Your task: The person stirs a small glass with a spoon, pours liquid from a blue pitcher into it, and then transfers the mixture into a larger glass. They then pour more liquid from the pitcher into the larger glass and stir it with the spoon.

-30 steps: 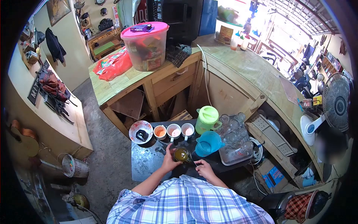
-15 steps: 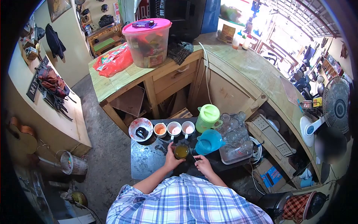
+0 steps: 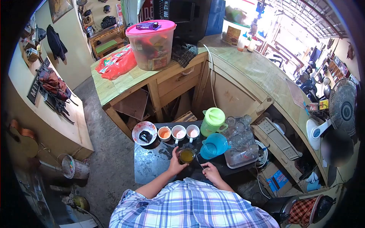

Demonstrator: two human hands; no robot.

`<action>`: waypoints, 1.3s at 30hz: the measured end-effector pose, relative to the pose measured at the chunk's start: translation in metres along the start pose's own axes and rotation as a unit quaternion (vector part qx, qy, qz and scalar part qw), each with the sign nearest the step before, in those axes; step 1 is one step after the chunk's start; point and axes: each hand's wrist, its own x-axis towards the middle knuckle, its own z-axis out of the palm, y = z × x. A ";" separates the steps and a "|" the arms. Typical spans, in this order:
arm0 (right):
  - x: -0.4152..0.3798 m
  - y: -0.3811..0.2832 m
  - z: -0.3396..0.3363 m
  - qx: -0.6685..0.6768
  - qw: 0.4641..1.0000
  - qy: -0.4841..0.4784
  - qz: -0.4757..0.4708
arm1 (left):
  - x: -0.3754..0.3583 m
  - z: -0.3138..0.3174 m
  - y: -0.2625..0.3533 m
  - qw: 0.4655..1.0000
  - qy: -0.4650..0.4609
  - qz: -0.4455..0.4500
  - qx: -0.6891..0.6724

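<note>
My left hand (image 3: 175,164) is wrapped round the side of a glass (image 3: 187,155) of yellow-green liquid at the table's near edge. Just right of it, my right hand (image 3: 211,172) pinches the handle of a thin metal spoon (image 3: 199,163), whose far end points to the glass's right side. Beyond the glass stand two white cups with pale pink contents (image 3: 178,132) (image 3: 192,132) and a smaller cup of orange contents (image 3: 164,133). A red-speckled bowl (image 3: 138,128) holds a shiny black bundle.
A blue pitcher (image 3: 215,146) and a lidded green pitcher (image 3: 213,119) stand right of the cups. Several clear glasses (image 3: 239,131) crowd a tray (image 3: 237,164) at the right. Behind, a wooden counter (image 3: 243,62) carries a pink-lidded tub (image 3: 151,47).
My right hand has drawn slightly back and to the right with the spoon, away from the glass. The left hand keeps its hold, and the whole view has shifted a little.
</note>
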 end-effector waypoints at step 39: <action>-0.004 -0.087 0.013 -0.517 0.834 0.001 -0.194 | 0.017 0.007 -0.049 0.996 -0.052 0.066 -0.008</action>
